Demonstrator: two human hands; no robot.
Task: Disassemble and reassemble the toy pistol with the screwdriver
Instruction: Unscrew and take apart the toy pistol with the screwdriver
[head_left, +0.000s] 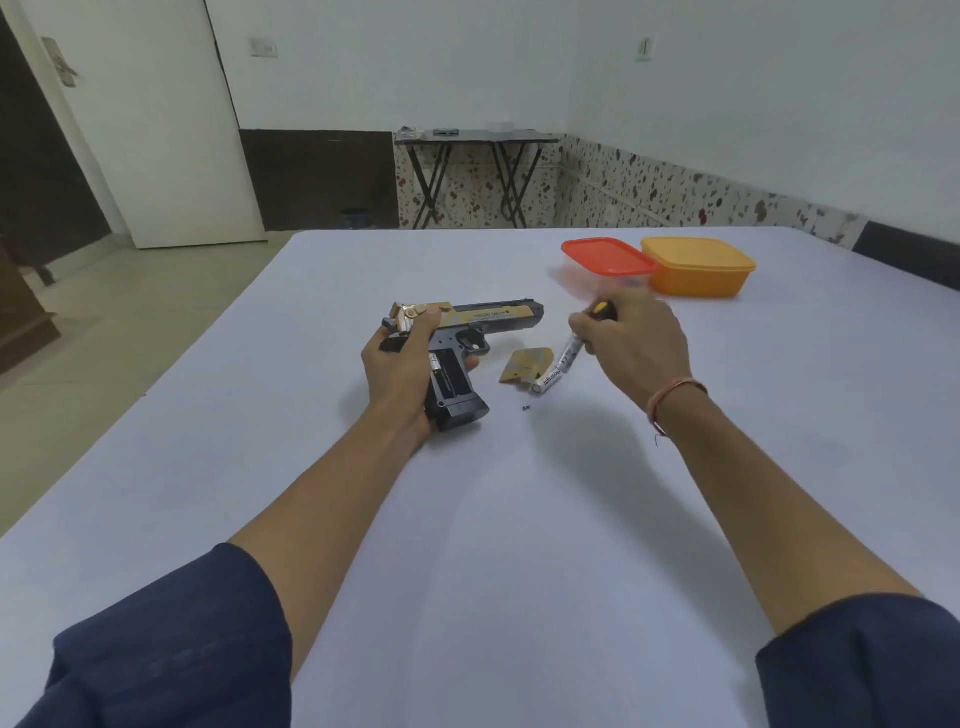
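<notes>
Left hand (397, 364) grips gold-and-black plastic toy pistol (498, 314); right hand (634, 343) apparently pinches white battery (569, 356); its wrist could scatter tiny black screw (525, 408).

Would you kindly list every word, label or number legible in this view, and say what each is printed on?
Toy pistol, slide: one line of dark print, too blurred to read.
Upper battery, at the right hand fingertips: print too small to read.
Lower battery, lying on the table: print too blurred to read.
No other legible text shows.
</notes>
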